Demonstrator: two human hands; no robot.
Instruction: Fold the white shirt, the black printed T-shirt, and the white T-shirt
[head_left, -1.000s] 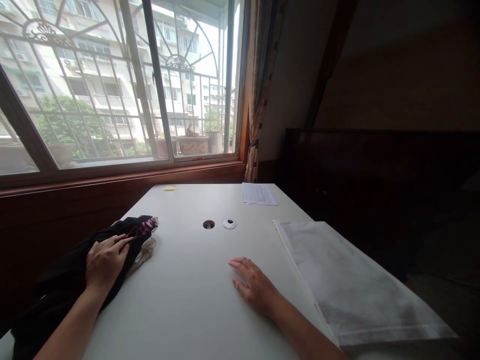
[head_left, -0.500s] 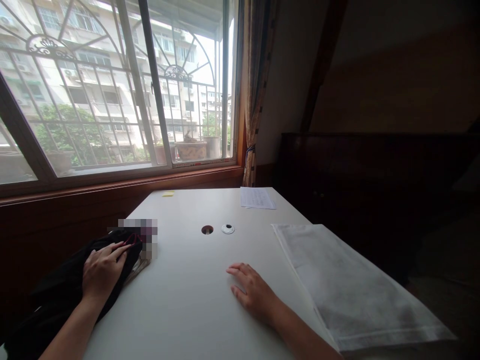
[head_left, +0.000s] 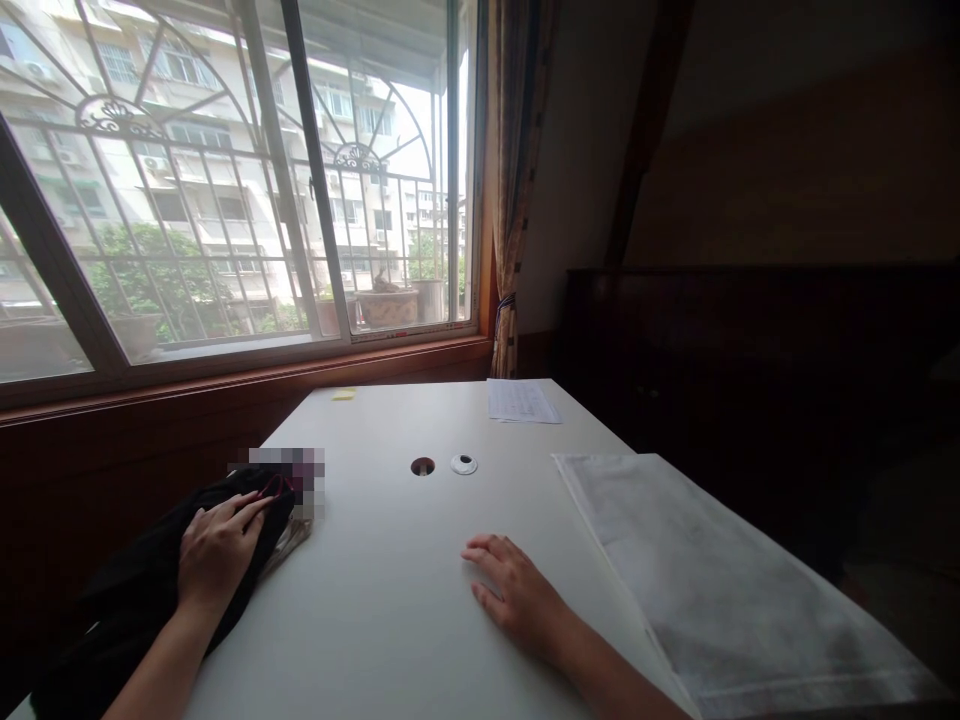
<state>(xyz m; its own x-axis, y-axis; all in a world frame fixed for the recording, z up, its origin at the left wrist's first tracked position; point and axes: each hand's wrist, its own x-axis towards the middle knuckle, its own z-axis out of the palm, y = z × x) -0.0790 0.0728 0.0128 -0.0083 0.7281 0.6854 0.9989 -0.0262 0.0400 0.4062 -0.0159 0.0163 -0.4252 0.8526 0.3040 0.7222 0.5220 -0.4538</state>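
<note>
1. Hands first: the left hand (head_left: 217,548) lies palm-down on a black garment (head_left: 142,590), fingers stretched forward and pressing flat on the fabric, not curled round it.
2. That garment is bunched at the left edge of the white table (head_left: 375,590), spilling over the near-left corner. Its far end is blurred out, so no idea what's printed there. A bit of pale fabric (head_left: 289,540) pokes out from under it, just right of the fingers.
3. Right hand (head_left: 514,590) rests flat on bare tabletop, fingers loosely spread and pointing left, holding nothing.
4. Just beside that forearm, on the right, a big grey-white cloth (head_left: 720,580) lies spread flat, running to the table's right edge.
5. Further back, mid-table, there's a round cable hole (head_left: 422,466) with its white cap (head_left: 463,464) sitting just next to it.
6. Near the far edge: a sheet of paper (head_left: 523,401) on the right and a small yellow note (head_left: 343,394) on the left.
7. Behind it all, a barred window (head_left: 225,180) with a curtain (head_left: 514,170) at its right side.
</note>
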